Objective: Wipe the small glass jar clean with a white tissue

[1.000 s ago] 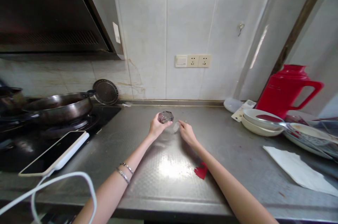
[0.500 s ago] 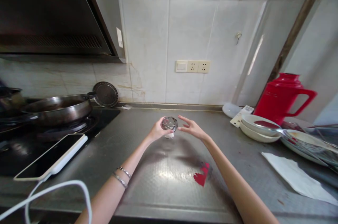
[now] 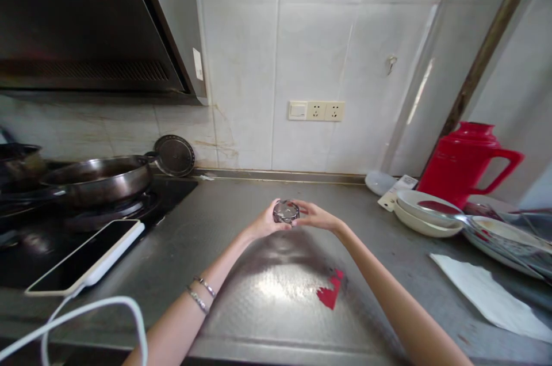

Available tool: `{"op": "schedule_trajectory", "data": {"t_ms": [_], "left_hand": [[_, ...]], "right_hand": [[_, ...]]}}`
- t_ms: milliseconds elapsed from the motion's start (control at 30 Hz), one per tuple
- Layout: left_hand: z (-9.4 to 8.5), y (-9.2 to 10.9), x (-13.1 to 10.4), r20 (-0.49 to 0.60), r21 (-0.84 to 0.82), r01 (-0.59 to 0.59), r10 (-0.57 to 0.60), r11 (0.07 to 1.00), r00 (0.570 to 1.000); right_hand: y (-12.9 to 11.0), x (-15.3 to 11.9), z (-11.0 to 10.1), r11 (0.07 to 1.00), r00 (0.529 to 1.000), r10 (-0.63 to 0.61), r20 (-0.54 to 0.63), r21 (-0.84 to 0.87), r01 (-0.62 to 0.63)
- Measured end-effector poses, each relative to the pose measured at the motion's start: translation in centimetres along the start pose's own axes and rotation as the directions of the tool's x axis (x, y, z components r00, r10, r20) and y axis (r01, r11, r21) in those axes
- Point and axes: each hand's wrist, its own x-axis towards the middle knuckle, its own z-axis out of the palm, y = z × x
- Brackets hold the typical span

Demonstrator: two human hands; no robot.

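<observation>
Above the middle of the steel counter (image 3: 224,302), a small faceted glass dish (image 3: 286,212) is held between my two hands. It is clear and dark-edged, with a round rim turned up toward me. My left hand (image 3: 264,223) grips its left side, with the thumb along the near edge. From the right, my right hand (image 3: 318,216) has its fingers and thumb closed against the other side. My fingers hide parts of both sides of the dish, and its exact kind is hard to make out.
A pan (image 3: 101,180) sits on the black stove at left, near a phone (image 3: 88,256) with a white cable (image 3: 99,302). On the right are a red thermos jug (image 3: 463,164), stacked bowls (image 3: 425,228), plates and a white paper napkin (image 3: 483,291). A torn red sticker (image 3: 330,294) marks the counter.
My right hand has gone from spread fingers beside the glass dish to holding its right side. The dish and my left hand have shifted slightly right and lower in view.
</observation>
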Motion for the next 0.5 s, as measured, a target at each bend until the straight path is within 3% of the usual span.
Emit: {"op": "schedule_trajectory", "data": {"t_ms": [100, 267, 433, 500], "left_hand": [[0.5, 0.5, 0.3, 0.029, 0.099, 0.008, -0.011, 0.995, 1.0], [2.7, 1.3, 2.1, -0.032, 0.352, 0.001, 0.01, 0.936, 0.999], [7.3, 1.3, 4.8, 0.039, 0.367, -0.09, 0.082, 0.926, 0.996], [9.6, 1.0, 5.9, 0.058, 0.358, -0.107, 0.093, 0.927, 0.994]], "right_hand": [[0.4, -0.9, -0.3, 1.0, 1.0, 0.003, 0.018, -0.018, -0.003], [1.5, -3.5, -2.0, 0.998, 0.998, 0.065, -0.007, -0.003, -0.065], [2.9, -7.8, -5.1, 0.992, 0.988, 0.115, -0.105, -0.042, -0.12], [3.7, -9.8, -6.5, 0.979, 0.968, 0.185, -0.17, -0.053, -0.196]]}}
